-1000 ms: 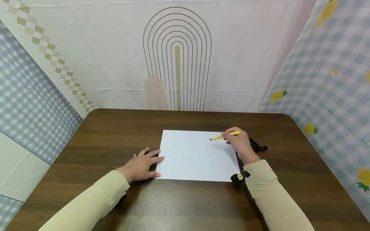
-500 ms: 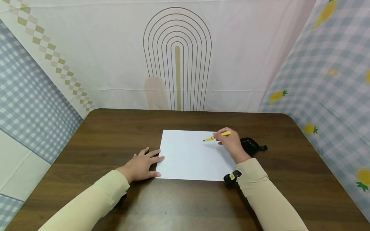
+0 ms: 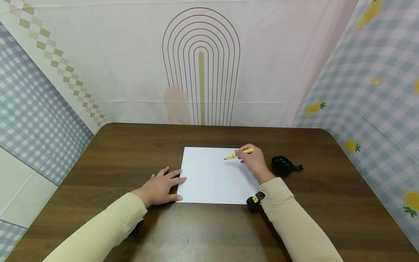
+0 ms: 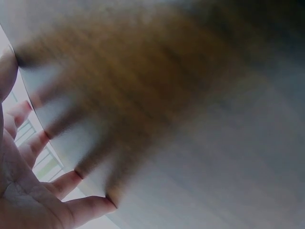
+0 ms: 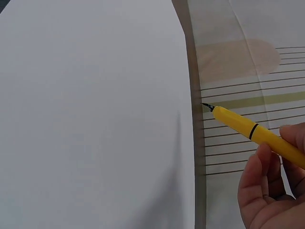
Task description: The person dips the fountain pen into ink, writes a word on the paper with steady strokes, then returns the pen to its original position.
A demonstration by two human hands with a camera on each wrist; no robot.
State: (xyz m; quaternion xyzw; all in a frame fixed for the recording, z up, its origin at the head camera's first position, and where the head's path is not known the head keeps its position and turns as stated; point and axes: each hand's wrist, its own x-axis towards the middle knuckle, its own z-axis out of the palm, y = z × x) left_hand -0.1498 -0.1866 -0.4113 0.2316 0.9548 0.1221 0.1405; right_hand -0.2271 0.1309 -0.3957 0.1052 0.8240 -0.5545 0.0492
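Checked blue-and-white cloth [image 3: 39, 102] hangs at nine o'clock of the brown table [image 3: 196, 233], and a pale backdrop printed with arches [image 3: 131, 58] spans twelve o'clock. From seven o'clock the left sleeve [image 3: 108, 225] slants in, and the left hand [image 3: 160, 187] lies low and palm down, fingers fanned well apart, gripping nothing. Its thumb and nearest fingertips touch the white sheet of paper [image 3: 209, 178] along its nine o'clock edge (the left wrist view is blurred over the surface, though the spread fingers show clearly). The sheet lies flat near the middle of the table, its long sides running from nine to three. Over its two o'clock part, the right hand [image 3: 253, 160] pinches a yellow pen [image 5: 240, 123] between thumb and fingers, nib toward eight o'clock and standing above the paper. The two hands are well apart. Right hand and wrist cover part of the sheet's right side, and a small black wrist device [image 3: 252, 204] hides the corner at four o'clock. Farther right, at three o'clock of the sheet, a rounded black object [image 3: 282, 165] with a narrow tail lies near the right wrist. Pineapple-printed checked cloth [image 3: 370, 91] hangs along the table's three o'clock side.
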